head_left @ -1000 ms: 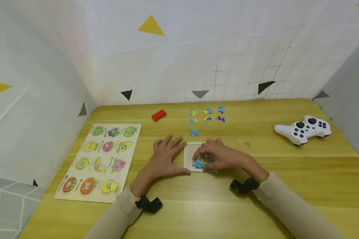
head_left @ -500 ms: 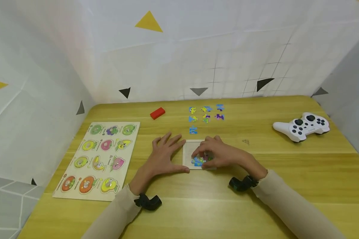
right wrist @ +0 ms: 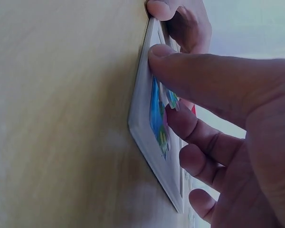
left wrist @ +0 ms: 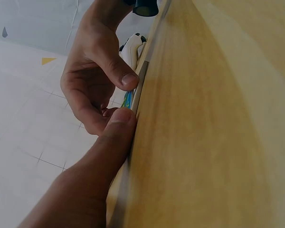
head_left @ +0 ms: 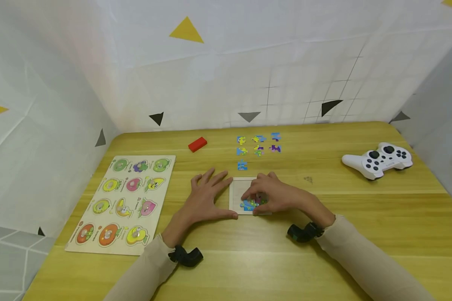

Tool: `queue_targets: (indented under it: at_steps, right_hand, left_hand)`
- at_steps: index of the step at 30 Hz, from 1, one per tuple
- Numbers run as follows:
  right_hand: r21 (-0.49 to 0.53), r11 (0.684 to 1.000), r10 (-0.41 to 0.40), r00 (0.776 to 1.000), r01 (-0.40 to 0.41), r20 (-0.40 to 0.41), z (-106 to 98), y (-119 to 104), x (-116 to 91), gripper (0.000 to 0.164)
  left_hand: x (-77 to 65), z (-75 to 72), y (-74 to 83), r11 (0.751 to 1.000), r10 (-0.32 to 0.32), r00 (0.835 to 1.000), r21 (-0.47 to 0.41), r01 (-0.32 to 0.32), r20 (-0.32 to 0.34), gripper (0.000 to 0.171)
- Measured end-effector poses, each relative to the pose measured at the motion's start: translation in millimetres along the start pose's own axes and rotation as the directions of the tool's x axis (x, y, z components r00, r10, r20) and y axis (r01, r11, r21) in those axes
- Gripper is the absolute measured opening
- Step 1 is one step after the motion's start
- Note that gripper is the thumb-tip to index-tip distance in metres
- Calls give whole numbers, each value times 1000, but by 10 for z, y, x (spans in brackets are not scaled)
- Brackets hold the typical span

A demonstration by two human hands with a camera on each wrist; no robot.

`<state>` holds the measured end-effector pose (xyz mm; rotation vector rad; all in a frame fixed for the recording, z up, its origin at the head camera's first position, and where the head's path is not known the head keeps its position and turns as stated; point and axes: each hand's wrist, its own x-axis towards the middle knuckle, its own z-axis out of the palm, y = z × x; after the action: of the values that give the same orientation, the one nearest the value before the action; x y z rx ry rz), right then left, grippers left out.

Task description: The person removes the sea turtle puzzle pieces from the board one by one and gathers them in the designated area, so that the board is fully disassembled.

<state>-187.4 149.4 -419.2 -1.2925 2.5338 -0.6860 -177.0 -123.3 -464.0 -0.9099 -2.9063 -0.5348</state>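
A small square puzzle tray (head_left: pixel 242 187) with a pale wooden rim lies between my two hands. My right hand (head_left: pixel 278 194) is over its right half and pinches a blue jigsaw piece (head_left: pixel 249 205) between thumb and fingertips at the tray's near side. In the right wrist view a small jigsaw piece (right wrist: pixel 172 99) stands tilted by the index fingertip, above blue and green pieces (right wrist: pixel 156 111) lying in the tray. My left hand (head_left: pixel 205 200) is spread flat at the tray's left, fingertips at its upper left corner and thumb at the lower left one.
Several loose jigsaw pieces (head_left: pixel 242 165) lie in rows behind the tray. A red block (head_left: pixel 197 144) sits further left. To the left is a wooden fruit puzzle board (head_left: pixel 168 168); a white game controller (head_left: pixel 378 161) rests at the right. White cloth walls (head_left: pixel 218 75) surround the table.
The blue piece under my right fingertips has turned and shifted slightly within the tray. My left hand stays at the tray's left side. The head view has shifted a little.
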Motion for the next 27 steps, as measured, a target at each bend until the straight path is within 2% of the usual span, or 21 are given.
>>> queue_targets:
  at_steps: [14, 27]
  right_hand:
    - [-31, 999, -11, 999, 9, -44, 11, 18, 1, 39]
    - [-38, 999, 25, 994, -29, -106, -9, 99, -15, 37]
  left_hand:
    - [-3, -5, -6, 1000, 3, 1000, 2, -3, -5, 106]
    - [-2, 5, -3, 1000, 12, 1000, 18, -12, -7, 105]
